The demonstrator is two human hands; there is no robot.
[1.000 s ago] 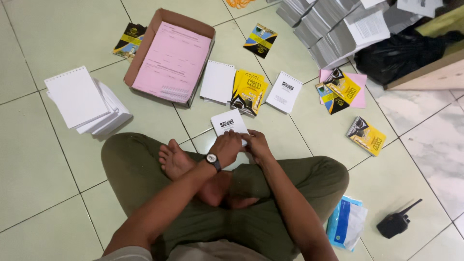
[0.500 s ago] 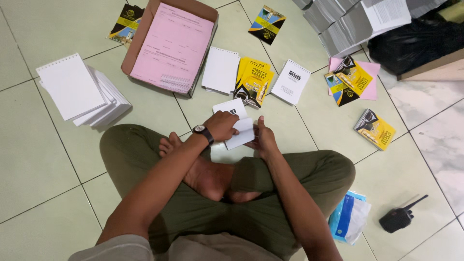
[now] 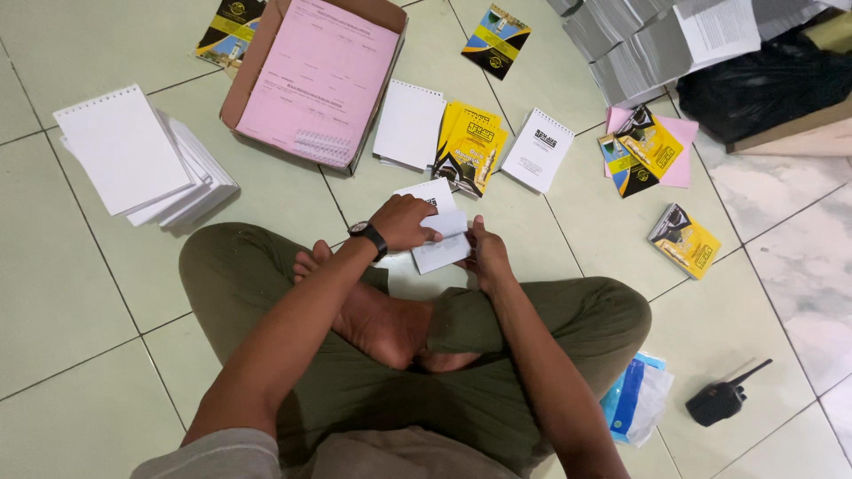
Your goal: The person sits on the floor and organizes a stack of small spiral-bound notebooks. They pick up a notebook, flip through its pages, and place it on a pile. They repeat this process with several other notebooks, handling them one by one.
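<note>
I sit cross-legged on a tiled floor. My left hand (image 3: 405,222), with a black wristwatch, and my right hand (image 3: 484,255) both hold a small white notepad (image 3: 440,250) in front of my knees. The left hand grips its upper edge, the right hand its right side. A second white sheet with dark print (image 3: 429,192) lies on the floor just beyond the left hand. Ahead lie a white spiral pad (image 3: 408,124), yellow covers (image 3: 469,147) and another printed white pad (image 3: 538,149).
A cardboard box with pink sheets (image 3: 315,75) stands ahead left. A stack of white spiral pads (image 3: 133,155) is at far left. Yellow-black booklets (image 3: 682,239) lie to the right, paper stacks (image 3: 657,40) at the back right, a black radio (image 3: 721,401) and a plastic bag (image 3: 635,399) beside my right knee.
Both hands have lifted the small white pad off the floor and drawn it toward my knees. The camera has tilted a little, shifting the floor items upward.
</note>
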